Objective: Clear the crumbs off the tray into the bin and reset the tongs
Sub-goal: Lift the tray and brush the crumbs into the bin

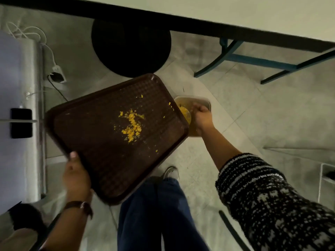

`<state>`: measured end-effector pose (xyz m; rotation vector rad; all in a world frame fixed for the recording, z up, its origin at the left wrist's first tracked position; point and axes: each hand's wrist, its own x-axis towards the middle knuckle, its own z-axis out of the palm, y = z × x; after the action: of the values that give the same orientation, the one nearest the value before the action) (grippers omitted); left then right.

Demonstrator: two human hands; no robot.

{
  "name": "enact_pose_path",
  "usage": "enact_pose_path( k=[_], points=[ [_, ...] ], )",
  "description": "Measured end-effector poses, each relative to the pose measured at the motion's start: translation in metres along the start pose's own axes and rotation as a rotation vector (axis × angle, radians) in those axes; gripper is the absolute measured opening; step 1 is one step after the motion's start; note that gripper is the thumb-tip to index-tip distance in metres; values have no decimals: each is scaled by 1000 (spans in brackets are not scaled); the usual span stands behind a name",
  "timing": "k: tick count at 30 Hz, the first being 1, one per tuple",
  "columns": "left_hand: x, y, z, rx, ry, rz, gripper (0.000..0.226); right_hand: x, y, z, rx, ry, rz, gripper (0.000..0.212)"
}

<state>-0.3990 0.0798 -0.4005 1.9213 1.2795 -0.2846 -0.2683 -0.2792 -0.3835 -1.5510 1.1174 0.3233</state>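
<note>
Two hands, left hand (77, 175) gripping tilted tray (101, 142), crumbs (132, 124)

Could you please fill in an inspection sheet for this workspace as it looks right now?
Surface: pale tiled floor; no worktop in use.
Job's things: brown tray tilted toward the bin; yellow crumbs on the tray; tongs not seen.
Clutter: black round stool.
Grippers: left hand grips the tray's near corner; right hand over the bin, grip unclear.
Cables: white cable and power strip on floor.
Surroundings: table edge, blue frame.
</note>
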Motion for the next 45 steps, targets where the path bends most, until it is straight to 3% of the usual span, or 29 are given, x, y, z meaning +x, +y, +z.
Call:
enact_pose_path(
  k=[3,7,10,14,17,19,22,26,30,33,36,39,41,45],
  points=[
    [-65,37,-9,-190,-135,92,57,-40,-16,-6,169,-12,-31,35],
    [-127,58,-14,-358,-249,-29,42,-79,-14,-16,335,-15,26,32],
    [-165,53,1,-390,-294,-101,39,-84,-7,-27,386,-22,39,35],
    [-213,53,32,-523,-305,-207,11,-82,-2,-33,284,-26,59,31],
    [-248,54,52,-569,-312,-259,26,-95,15,-38,107,-171,6,21],
    [-266,54,63,-603,-299,-296,37,-103,31,-47,-234,-250,-146,12],
    [-286,50,82,-615,-274,-327,43,-113,56,-64,-631,-420,-269,25],
    [-307,48,107,-641,-274,-302,32,-122,75,-75,-665,-620,-207,45],
    [-322,56,132,-596,-268,-254,39,-106,75,-92,-696,-482,-269,28],
    [-327,66,147,-531,-221,-214,47,-90,70,-114,-654,-352,-175,39],
    [-330,78,159,-517,-200,-176,46,-90,71,-131,-613,-423,-172,32],
    [-332,89,170,-520,-211,-150,43,-97,73,-145,-387,-528,-90,29],
    [-333,95,172,-500,-230,-151,43,-97,75,-156,-408,-628,-97,41],
    [-333,107,168,-457,-327,-212,52,-100,82,-167,-714,-803,-218,81]
  ],
)
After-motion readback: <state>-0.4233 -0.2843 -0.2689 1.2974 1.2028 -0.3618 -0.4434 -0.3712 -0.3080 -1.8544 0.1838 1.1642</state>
